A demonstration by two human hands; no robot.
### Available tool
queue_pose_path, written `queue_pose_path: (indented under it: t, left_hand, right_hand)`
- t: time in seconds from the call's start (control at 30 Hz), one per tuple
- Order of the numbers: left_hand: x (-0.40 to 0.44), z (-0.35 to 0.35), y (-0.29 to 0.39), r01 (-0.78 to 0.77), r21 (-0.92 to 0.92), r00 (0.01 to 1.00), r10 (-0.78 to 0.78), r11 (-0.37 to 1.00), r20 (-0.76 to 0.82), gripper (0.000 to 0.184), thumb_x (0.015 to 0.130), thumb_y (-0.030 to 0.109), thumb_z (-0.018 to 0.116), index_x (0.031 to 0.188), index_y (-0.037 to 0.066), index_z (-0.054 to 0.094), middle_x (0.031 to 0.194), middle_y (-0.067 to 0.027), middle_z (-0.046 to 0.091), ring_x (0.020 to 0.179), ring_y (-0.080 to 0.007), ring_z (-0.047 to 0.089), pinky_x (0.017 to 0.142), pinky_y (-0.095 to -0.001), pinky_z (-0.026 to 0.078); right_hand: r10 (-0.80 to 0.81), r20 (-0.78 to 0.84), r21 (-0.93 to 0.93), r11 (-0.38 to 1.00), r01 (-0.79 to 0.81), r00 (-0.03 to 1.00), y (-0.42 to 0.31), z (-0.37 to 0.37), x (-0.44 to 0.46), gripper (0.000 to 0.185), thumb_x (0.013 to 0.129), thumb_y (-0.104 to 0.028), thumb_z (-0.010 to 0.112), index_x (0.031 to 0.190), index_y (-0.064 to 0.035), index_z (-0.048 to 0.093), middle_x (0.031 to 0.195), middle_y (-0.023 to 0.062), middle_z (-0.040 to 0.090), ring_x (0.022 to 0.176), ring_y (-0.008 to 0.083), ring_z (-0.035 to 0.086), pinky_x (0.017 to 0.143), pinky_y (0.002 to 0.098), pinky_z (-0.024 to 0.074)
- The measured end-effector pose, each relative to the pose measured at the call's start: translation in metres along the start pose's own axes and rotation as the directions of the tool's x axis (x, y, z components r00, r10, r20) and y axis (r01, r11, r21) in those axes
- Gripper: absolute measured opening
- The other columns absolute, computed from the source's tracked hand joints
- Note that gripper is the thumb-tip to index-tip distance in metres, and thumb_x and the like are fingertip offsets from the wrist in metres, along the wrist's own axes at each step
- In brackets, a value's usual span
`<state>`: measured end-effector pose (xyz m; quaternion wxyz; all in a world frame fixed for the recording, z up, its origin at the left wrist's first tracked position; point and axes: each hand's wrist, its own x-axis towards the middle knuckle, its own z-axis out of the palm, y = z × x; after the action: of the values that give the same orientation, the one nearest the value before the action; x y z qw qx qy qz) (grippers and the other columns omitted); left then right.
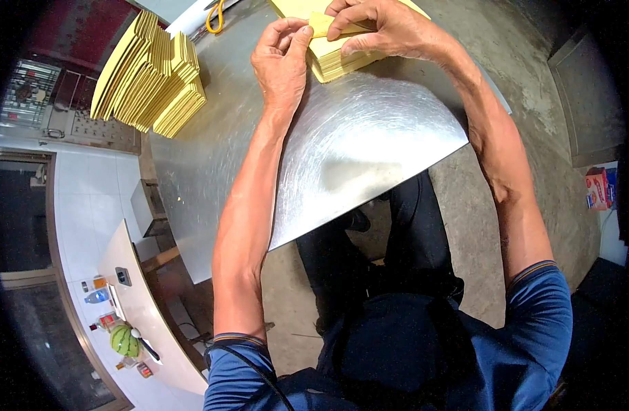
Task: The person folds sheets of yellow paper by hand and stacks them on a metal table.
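A stack of yellow paper (pixel 338 63) lies at the far edge of the metal table, below my hands. My left hand (pixel 283 61) pinches the left edge of a yellow paper sheet (pixel 320 25) between thumb and fingers. Over the same sheet, from the right, my right hand (pixel 390 31) is curled, with its thumb low against the stack and its fingertips on the paper. More yellow paper spreads behind the hands, partly hidden by them.
Bundles of folded yellow paper (pixel 146 75) stand at the table's left. Behind them is a yellow-orange looped handle (pixel 215 17). The metal table's (pixel 355 137) near edge runs above my legs. A watermelon (pixel 124 340) and bottles sit on a side table (pixel 150 301) at lower left.
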<state>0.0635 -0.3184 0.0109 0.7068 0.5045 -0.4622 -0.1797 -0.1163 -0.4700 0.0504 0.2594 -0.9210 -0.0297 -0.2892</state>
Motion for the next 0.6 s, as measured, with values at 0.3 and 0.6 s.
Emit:
queue_pose_path:
  t: [0.3, 0.6]
  left_hand:
    - [0.002, -0.015, -0.006, -0.089, 0.103, 0.99, 0.077, 0.991, 0.117, 0.013, 0.102, 0.004, 0.073, 0.11, -0.001, 0.083, 0.125, -0.0134, 0.079, 0.11, -0.0154, 0.072, 0.099, -0.0306, 0.056]
    - [-0.003, -0.014, 0.001, -0.007, 0.053, 0.992, 0.0, 0.999, 0.13, 0.02, 0.098, 0.01, 0.081, 0.113, -0.004, 0.082, 0.135, -0.0197, 0.076, 0.126, -0.0229, 0.07, 0.114, -0.0376, 0.052]
  right_hand:
    - [0.064, -0.042, 0.097, 0.994, -0.06, 0.997, 0.006, -0.001, 0.0, 0.02, 0.098, -0.019, 0.079, 0.105, -0.0011, 0.078, 0.117, 0.009, 0.076, 0.109, 0.0224, 0.072, 0.101, 0.0372, 0.0556]
    - [0.162, -0.01, 0.008, 0.987, -0.162, 0.987, -0.001, -0.003, 0.001, 0.023, 0.099, -0.022, 0.077, 0.105, -0.0004, 0.074, 0.111, 0.0085, 0.077, 0.102, 0.0198, 0.071, 0.094, 0.0341, 0.0567]
